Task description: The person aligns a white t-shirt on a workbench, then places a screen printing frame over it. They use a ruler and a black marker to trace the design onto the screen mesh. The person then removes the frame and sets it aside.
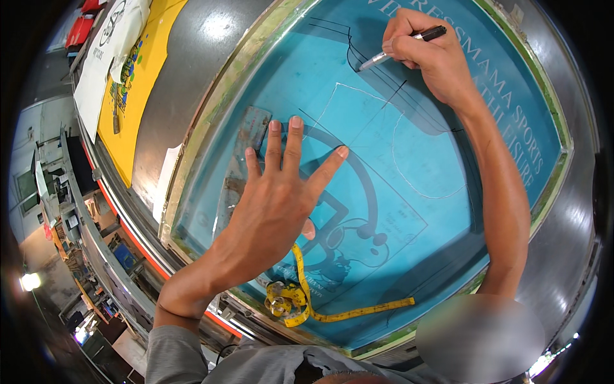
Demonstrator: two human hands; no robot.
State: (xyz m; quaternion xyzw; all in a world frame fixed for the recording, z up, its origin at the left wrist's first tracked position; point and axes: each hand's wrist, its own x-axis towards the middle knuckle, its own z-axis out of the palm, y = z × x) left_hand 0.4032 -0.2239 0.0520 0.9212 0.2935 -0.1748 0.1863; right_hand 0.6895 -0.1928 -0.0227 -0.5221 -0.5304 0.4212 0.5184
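A framed blue printing screen (448,185) fills the middle, with faint lettering, a cartoon design and drawn lines on it. My right hand (432,64) grips a silver-and-black marker (376,59), its tip on a dark drawn line near the upper middle. My left hand (278,185) lies spread on the screen, fingertips down, over part of the faint design. Beside its fingers is a long worn flat bar (256,121), partly hidden by that hand. Below my palm a yellow tape measure (352,313) lies loosely coiled, one end stretched out to the right.
The screen sits on a dark metal table (185,57). Yellow sheeting (144,77) and white sheets (105,48) with prints lie at its upper left. Beyond the table edge on the far left are cluttered benches (89,256) and a lamp (30,281).
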